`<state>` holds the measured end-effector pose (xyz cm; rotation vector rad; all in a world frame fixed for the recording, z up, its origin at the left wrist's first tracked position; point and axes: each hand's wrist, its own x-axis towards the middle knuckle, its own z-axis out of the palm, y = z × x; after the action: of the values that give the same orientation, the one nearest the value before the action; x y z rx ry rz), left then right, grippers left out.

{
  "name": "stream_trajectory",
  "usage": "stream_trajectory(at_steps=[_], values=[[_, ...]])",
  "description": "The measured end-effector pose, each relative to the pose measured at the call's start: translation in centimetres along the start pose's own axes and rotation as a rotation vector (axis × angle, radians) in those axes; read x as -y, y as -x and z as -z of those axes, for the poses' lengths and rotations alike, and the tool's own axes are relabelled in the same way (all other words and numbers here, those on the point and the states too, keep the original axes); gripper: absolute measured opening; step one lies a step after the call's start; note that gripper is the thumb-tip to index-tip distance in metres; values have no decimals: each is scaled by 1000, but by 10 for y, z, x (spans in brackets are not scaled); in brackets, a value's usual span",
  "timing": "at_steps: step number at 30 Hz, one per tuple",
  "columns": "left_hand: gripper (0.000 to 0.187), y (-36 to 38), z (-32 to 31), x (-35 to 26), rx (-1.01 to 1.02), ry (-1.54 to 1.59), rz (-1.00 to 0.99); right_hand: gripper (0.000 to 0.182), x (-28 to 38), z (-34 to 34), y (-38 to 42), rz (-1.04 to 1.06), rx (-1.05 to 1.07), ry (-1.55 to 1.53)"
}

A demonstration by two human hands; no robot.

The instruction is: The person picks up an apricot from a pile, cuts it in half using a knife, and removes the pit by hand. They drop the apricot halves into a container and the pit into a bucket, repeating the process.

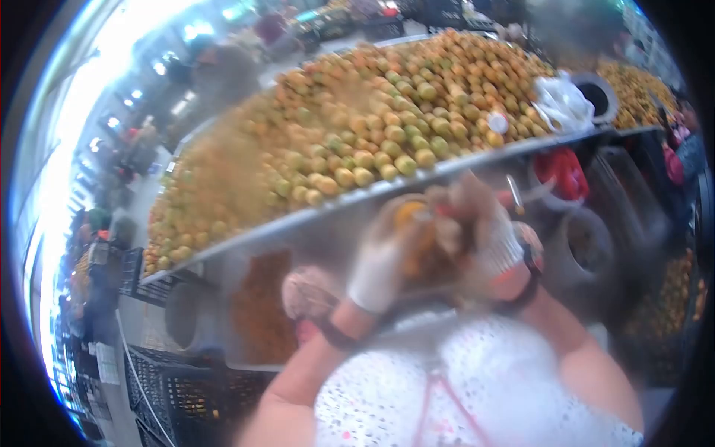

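Observation:
Both my hands wear white gloves and meet just below the edge of a metal table. My left hand [380, 264] is curled around a small orange-yellow fruit [410, 214]. My right hand [488, 238] presses close against the same fruit from the right; the blur hides whether it holds a tool. A dark band sits on each wrist. A huge heap of yellow-orange fruit [357, 127] covers the table [313, 216] above my hands.
A white plastic bag [562, 100] lies on the heap at the right. A red bag [564, 171] hangs under the table. Round buckets [588, 249] stand at the right, black crates [179, 387] at the lower left. A tub of orange pieces [257, 309] sits below.

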<state>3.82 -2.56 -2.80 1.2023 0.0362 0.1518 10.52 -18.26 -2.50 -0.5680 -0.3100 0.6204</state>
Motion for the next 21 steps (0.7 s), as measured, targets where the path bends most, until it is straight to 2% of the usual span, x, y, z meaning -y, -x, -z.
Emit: stream_trajectory(at_steps=[2,3,7,9,10,11,12,13,14,15,16,17,19,21], values=[[37,-8,13,7,-76,-181,-9,28,-3,-6,-8,35,-158,36],[36,-9,25,9,-35,-1,19,30,-3,-6,-10,78,-247,61],[36,-16,100,-6,-329,-155,-100,31,-1,5,-8,80,-321,110],[33,-2,160,-19,-425,-250,-100,32,2,8,-7,79,-338,124],[32,11,184,-27,-426,-312,-161,32,3,10,-7,82,-338,120],[33,26,223,-31,-528,-541,-198,31,3,11,-7,77,-349,124],[32,46,247,-42,-687,-545,-76,29,3,13,-8,71,-359,127],[31,64,294,-42,-735,-654,-173,29,1,17,-9,72,-359,119],[31,86,340,-47,-796,-894,-164,26,-1,22,-11,40,-347,120],[33,107,375,-54,-863,-1017,-70,24,-4,26,-13,7,-335,123],[35,117,371,-67,-994,-1463,46,24,-6,28,-14,3,-334,120],[36,120,367,-75,-1166,-1519,23,21,-8,29,-16,-42,-322,165],[40,91,330,-91,-1003,-1268,-167,18,-14,26,-22,-94,-309,210],[40,48,294,-79,-654,-1690,-453,15,-20,12,-28,-158,-376,347]])
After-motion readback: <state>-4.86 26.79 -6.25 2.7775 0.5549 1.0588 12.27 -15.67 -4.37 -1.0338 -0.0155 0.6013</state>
